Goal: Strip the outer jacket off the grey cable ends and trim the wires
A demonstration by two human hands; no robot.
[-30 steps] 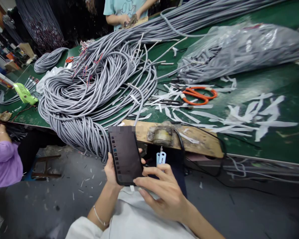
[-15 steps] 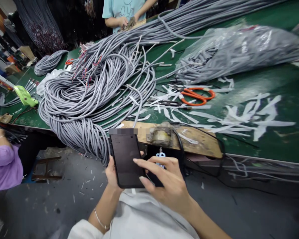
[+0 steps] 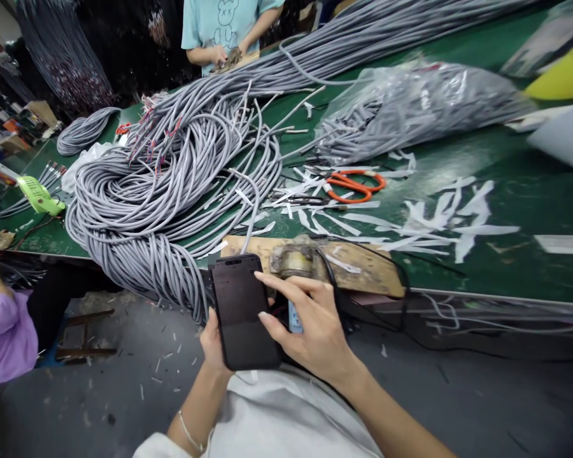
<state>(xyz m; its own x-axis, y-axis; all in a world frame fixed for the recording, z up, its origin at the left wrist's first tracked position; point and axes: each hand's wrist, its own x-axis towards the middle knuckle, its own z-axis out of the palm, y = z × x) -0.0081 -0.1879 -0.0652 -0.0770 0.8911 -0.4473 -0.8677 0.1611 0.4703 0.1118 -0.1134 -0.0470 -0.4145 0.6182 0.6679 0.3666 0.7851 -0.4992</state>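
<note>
My left hand [image 3: 214, 343] is wrapped round a black smartphone [image 3: 245, 318], its dark screen facing me and tilted up. Over the phone's right side hovers my right hand [image 3: 310, 324], fingers spread, the index fingertip at the upper right of the screen. Whether that fingertip touches the glass I cannot tell. Just beyond the phone, a worn wooden board [image 3: 363, 270] carries a small metal device [image 3: 293, 259] at the table's edge. A big heap of grey cables [image 3: 162, 178] lies to the left, partly hanging over the edge.
Orange-handled scissors [image 3: 356, 186] and white strips [image 3: 472, 216] lie on the green table [image 3: 530, 267]. Behind them rests a clear plastic bag [image 3: 420, 108] of grey cable pieces. A person in a light blue shirt [image 3: 226, 28] works across the table; another in purple [image 3: 9, 331] sits at left.
My right index finger has moved up along the phone screen. The view has shifted right, so the table's things appear further left and a yellow object shows at the right.
</note>
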